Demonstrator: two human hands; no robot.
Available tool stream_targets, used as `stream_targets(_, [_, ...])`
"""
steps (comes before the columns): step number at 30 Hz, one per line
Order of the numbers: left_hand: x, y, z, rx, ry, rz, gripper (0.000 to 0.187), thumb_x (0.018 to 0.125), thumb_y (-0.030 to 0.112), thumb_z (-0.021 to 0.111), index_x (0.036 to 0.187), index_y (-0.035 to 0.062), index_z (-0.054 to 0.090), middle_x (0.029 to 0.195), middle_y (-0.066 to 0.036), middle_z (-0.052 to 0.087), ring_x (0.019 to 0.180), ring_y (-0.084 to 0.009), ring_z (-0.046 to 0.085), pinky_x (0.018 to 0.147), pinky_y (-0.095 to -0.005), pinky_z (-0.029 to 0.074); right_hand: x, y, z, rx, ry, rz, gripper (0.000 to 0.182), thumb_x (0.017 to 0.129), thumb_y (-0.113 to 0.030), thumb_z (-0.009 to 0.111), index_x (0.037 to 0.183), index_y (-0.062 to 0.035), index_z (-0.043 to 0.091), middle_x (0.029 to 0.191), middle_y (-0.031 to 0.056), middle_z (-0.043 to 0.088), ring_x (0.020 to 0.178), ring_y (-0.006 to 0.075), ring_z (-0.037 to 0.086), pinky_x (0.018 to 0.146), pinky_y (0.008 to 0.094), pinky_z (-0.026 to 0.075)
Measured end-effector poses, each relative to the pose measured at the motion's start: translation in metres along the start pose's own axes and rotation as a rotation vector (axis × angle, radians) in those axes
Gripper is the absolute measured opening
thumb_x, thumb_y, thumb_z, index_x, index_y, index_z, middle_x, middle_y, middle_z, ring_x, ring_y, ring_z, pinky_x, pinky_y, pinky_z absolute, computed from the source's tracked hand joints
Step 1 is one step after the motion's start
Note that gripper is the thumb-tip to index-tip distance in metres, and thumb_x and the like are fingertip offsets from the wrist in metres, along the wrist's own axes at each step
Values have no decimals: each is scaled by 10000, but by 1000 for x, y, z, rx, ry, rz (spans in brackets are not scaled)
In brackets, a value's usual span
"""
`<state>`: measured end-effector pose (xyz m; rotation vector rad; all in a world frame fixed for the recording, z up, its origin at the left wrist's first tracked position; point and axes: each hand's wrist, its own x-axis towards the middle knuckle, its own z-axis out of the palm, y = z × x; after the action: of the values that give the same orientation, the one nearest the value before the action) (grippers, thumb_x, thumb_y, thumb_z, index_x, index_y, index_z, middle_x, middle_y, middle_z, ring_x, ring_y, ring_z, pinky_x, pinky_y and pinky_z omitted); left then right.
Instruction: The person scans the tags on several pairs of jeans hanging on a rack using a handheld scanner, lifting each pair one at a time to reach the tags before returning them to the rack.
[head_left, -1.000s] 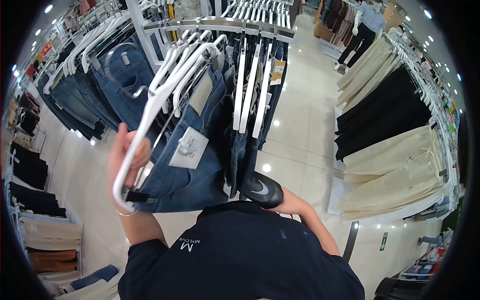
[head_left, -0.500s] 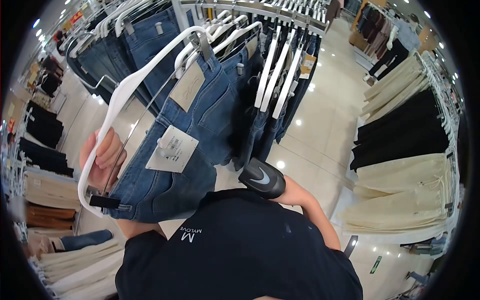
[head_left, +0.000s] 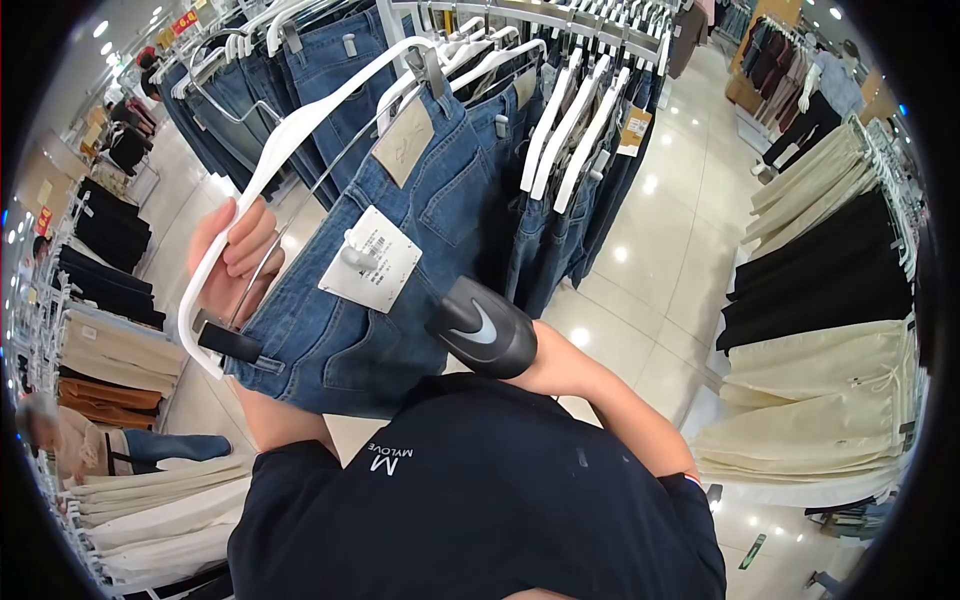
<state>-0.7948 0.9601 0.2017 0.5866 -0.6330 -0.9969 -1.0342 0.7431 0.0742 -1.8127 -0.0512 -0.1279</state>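
My left hand (head_left: pixel 236 250) has its fingers curled round the white clothes hanger (head_left: pixel 275 150) near its lower end. A pair of blue jeans (head_left: pixel 385 330) hangs tilted from this hanger, gripped at the waistband by a black clip (head_left: pixel 229 342). On the jeans are a leather-like patch (head_left: pixel 405 140) and a white price tag (head_left: pixel 385 268) with a barcode and a pale security tag. In my right hand (head_left: pixel 537 362) is a black handheld scanner (head_left: pixel 485 328) with a grey swoosh-shaped mark, its head close to the price tag. The scanner body hides the fingers.
A metal rack (head_left: pixel 590 32) ahead carries more jeans on white hangers (head_left: pixel 585 140). To the right, cream trousers (head_left: pixel 810 400) and black trousers (head_left: pixel 815 265) hang along a rail. Folded-looking garments (head_left: pixel 110 350) line the left. A dressed mannequin (head_left: pixel 825 90) stands far right.
The scanner in my right hand has moved left and up toward the price tag. The hanger and jeans have risen slightly and shifted right in view.
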Motion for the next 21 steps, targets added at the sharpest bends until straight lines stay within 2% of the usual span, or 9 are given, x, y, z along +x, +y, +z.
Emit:
stream_targets(4, [1, -1, 4, 23, 11, -11, 331, 956, 232, 385, 662, 80, 388, 541, 44, 371, 421, -11, 309, 437, -161, 308, 18, -13, 9, -62, -21, -128, 529, 699, -58, 641, 1199, -26, 471, 893, 181, 640, 817, 322, 634, 730, 343, 482])
stream_targets(5, [3, -1, 4, 26, 13, -15, 332, 956, 232, 386, 661, 80, 388, 541, 44, 370, 421, -11, 307, 437, -161, 307, 25, -14, 10, -173, -24, -168, 663, 688, -61, 629, 1307, -55, 389, 825, 194, 631, 748, 356, 623, 675, 367, 485])
stream_targets(8, [3, -3, 9, 34, 18, -12, 335, 954, 232, 390, 656, 79, 387, 539, 44, 367, 421, -12, 301, 436, -159, 305, 42, -29, 19, -371, -18, -184, 826, 678, -81, 623, 1408, -94, 238, 769, 211, 616, 720, 375, 612, 650, 398, 479])
stream_targets(11, [3, -4, 13, 36, 17, -4, 339, 952, 230, 395, 650, 77, 393, 538, 44, 367, 421, -11, 299, 435, -157, 301, 58, -32, 28, -373, -29, -245, 934, 681, -110, 624, 1448, -123, 91, 731, 212, 610, 695, 379, 611, 635, 417, 474])
stream_targets(14, [4, -4, 10, 20, -7, -12, 334, 951, 228, 396, 654, 75, 398, 536, 45, 371, 421, -10, 303, 431, -157, 302, 71, -26, 37, -398, 6, -226, 938, 685, -127, 628, 1448, -121, 82, 725, 217, 608, 688, 386, 609, 637, 419, 474])
stream_targets(17, [6, -5, 10, 32, -11, -17, 331, 950, 229, 398, 657, 75, 401, 535, 45, 374, 420, -8, 306, 427, -154, 300, 73, -19, 44, -316, -31, -279, 941, 687, -136, 632, 1451, -129, 83, 723, 209, 611, 683, 387, 607, 639, 416, 475])
stream_targets(21, [5, -5, 9, 10, -7, -6, 328, 949, 228, 400, 658, 77, 399, 533, 46, 371, 419, -7, 305, 426, -150, 298, 72, -20, 49, -310, -114, -249, 944, 685, -138, 634, 1453, -142, 84, 732, 205, 613, 693, 383, 609, 651, 407, 477])
